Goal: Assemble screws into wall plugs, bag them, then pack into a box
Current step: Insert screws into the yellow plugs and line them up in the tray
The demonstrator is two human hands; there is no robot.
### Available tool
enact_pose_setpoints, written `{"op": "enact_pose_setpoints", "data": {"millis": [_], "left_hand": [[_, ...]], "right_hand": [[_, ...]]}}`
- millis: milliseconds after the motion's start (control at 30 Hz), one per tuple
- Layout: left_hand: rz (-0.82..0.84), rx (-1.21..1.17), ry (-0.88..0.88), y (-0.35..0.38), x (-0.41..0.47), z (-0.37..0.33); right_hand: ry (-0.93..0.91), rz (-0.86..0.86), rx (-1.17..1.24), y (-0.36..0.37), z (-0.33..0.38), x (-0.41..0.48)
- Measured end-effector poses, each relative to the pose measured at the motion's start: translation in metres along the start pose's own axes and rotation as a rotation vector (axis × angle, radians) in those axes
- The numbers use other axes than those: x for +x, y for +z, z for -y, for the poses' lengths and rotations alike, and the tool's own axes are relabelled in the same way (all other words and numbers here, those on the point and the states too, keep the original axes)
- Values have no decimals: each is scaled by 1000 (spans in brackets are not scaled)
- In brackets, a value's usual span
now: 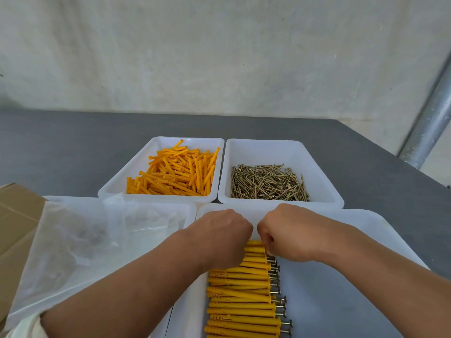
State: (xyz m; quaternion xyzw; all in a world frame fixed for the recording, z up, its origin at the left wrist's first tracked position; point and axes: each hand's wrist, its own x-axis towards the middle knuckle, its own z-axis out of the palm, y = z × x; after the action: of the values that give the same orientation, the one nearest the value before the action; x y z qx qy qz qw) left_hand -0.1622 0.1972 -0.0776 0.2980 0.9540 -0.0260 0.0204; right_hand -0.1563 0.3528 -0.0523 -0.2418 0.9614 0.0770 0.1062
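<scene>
A row of yellow wall plugs with screws in them (pixel 244 296) lies side by side in the near white tray (pixel 366 230). My left hand (pixel 219 237) and my right hand (pixel 285 235) are both curled, knuckles up, over the far end of that row. They seem to hold the topmost plug and its screw, but the fingertips are hidden. Loose orange plugs (pixel 175 174) fill the far left tray (pixel 122 181). Loose brass screws (pixel 266 182) lie in the far right tray (pixel 324 181).
A white tray with clear plastic bags (pixel 80 242) sits at the left. A brown cardboard box (pixel 14 220) stands at the left edge. The grey table (pixel 61 147) runs back to a pale wall; a metal pole (pixel 429 125) rises at the right.
</scene>
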Motion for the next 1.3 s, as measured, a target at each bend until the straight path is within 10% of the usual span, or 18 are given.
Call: {"op": "enact_pose_setpoints", "data": {"millis": [1300], "left_hand": [[269, 14, 44, -4, -3, -11]], "right_hand": [[-81, 154, 44, 8, -4, 2]]}}
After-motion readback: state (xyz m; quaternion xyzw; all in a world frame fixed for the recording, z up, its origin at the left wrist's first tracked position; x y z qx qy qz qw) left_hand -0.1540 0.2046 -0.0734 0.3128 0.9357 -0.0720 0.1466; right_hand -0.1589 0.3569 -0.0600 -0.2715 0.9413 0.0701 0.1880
